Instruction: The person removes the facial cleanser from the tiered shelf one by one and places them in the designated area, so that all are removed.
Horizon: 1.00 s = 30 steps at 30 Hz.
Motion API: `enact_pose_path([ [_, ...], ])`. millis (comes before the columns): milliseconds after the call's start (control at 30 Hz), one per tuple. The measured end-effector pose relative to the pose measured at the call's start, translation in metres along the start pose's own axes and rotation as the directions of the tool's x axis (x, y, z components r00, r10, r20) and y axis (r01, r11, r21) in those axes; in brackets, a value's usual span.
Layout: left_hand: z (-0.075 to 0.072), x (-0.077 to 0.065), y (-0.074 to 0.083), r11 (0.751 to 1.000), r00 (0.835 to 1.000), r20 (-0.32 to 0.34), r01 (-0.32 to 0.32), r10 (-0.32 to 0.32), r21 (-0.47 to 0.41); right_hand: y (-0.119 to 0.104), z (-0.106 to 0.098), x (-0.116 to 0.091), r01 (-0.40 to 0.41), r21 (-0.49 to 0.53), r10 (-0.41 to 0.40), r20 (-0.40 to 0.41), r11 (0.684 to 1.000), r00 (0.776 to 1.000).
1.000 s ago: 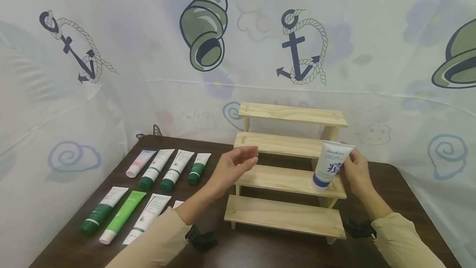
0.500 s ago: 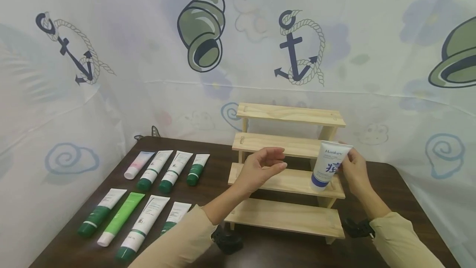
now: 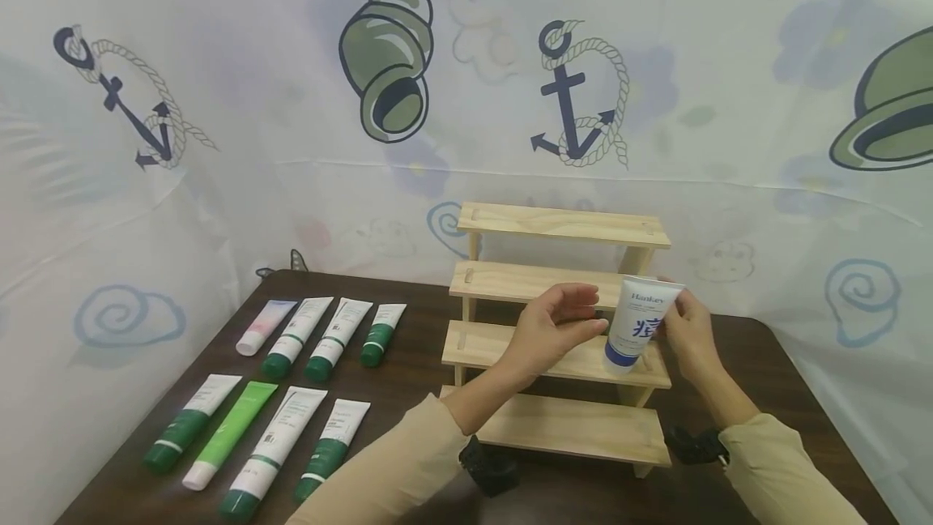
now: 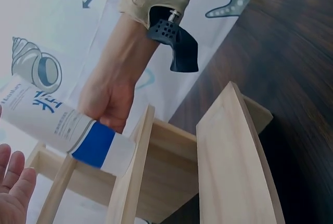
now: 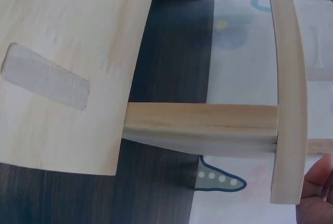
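Observation:
A white squeeze tube point(image 3: 638, 318) with a blue band and blue lettering stands cap-down at the right end of the second-lowest step of the wooden tiered stand point(image 3: 525, 344). It leans a little to the right. My right hand point(image 3: 691, 332) holds its upper right edge from behind; the fingers are partly hidden. My left hand point(image 3: 548, 335) hovers just left of the tube, fingers loosely bent, holding nothing. In the left wrist view the tube point(image 4: 60, 122) lies between the left fingers point(image 4: 18, 187) and the right hand point(image 4: 109, 102).
Several tubes lie in two rows on the dark table point(image 3: 408, 428) to the left, among them a bright green tube point(image 3: 232, 433) and a pink-and-blue tube point(image 3: 266, 328). A printed white curtain point(image 3: 481, 128) hangs behind. The stand's lowest step point(image 3: 576, 428) is nearest me.
My left hand has moved right, from the stand's left end to close beside the white-and-blue tube. The right hand keeps its hold on the tube. The view has shifted slightly.

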<state>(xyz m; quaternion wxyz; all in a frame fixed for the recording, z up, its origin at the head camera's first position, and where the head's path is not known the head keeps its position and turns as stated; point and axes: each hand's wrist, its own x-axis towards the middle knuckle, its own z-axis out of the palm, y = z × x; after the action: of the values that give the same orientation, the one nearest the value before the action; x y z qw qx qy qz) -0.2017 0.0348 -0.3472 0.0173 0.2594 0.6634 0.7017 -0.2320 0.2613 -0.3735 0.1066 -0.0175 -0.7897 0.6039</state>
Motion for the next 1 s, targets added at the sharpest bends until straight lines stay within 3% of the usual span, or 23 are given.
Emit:
enact_pose_path([
  [300,0.019,0.013,-0.004,0.996,0.999,-0.016,-0.046,0.045,-0.071,0.001,0.001,0.001,-0.026,-0.005,0.026,-0.007,1.000,1.000],
  [600,0.033,0.020,-0.009,0.998,0.998,-0.042,-0.041,0.039,-0.047,0.001,0.001,0.000,-0.028,0.009,0.028,-0.004,1.000,1.000],
  [1000,0.042,0.027,-0.014,0.995,0.994,-0.040,-0.100,0.099,-0.018,-0.001,0.000,0.000,-0.032,-0.026,0.032,-0.026,0.999,0.999],
])
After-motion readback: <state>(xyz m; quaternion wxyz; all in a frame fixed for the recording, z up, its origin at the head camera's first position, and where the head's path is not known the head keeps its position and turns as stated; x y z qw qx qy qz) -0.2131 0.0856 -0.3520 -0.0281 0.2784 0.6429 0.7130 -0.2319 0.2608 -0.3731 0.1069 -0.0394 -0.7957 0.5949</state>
